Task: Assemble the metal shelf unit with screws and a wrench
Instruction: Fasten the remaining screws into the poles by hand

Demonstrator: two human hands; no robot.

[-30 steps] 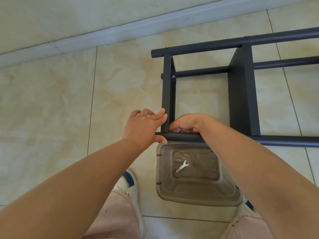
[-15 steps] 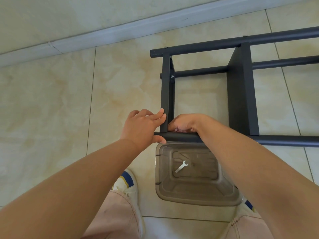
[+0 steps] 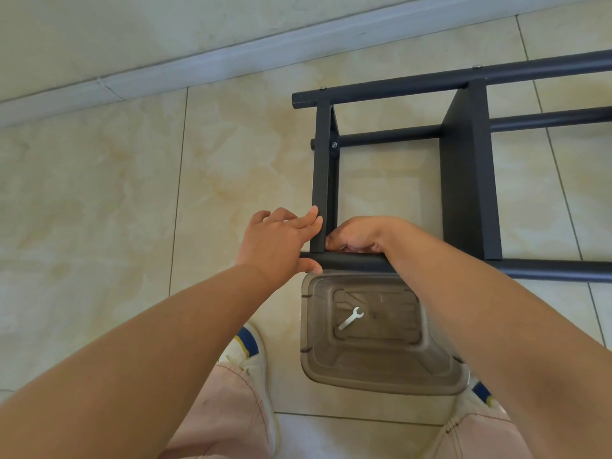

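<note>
Pale pink trouser legs and white shoes with blue and yellow trim stand at the near edge, on the beige tiled floor. Between the feet sits a clear brownish plastic tub, and a small silver wrench lies flat on its bottom, untouched.

Both forearms reach forward over the tub to the near corner of the dark metal shelf unit, which lies on its side on the floor. The left hand is at the joint where the near round tube meets the end crossbar: the thumb goes under the tube near its end, and the fingers are almost straight, with the tips resting against the left face of the crossbar. It holds the frame lightly, with the fingers relaxed more than curled. The right hand comes from the other side, wrist bent over the tube, fingers curled down tightly at the inner corner of the same joint. What they pinch there is hidden, so I cannot tell it.

Farther away, one shelf panel stands on edge between the tubes. A screw head shows on the crossbar near the middle tube, and two more are on the far tube. Behind it, a white skirting board runs along the wall.
</note>
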